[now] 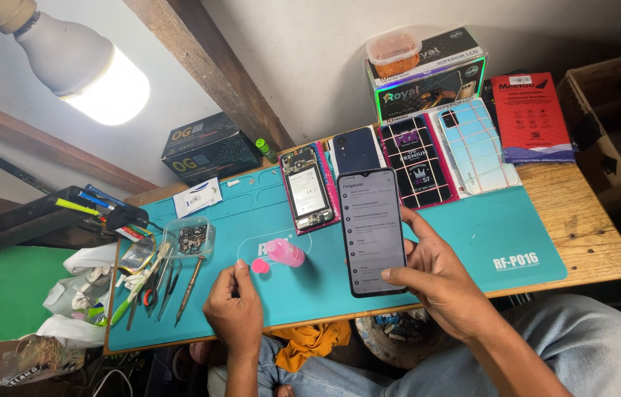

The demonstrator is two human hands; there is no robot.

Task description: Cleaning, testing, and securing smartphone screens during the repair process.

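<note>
My right hand (439,283) holds a black smartphone (371,229) upright over the teal work mat (472,228); its screen is lit and shows a white list. My left hand (235,309) rests on the mat near its front edge, fingers curled, the fingertips touching a small pink cap (260,266). Just beyond the cap lies a small pink bottle (284,252) on its side. Whether the left fingers pinch the cap I cannot tell.
An opened phone (308,190) in a pink frame lies behind the bottle, with other phones and cases (417,158) along the wall. A clear tray of small parts (188,238), screwdrivers and tweezers (163,283) lie left. Boxes (428,73) stand at the back. A lit bulb (86,70) hangs upper left.
</note>
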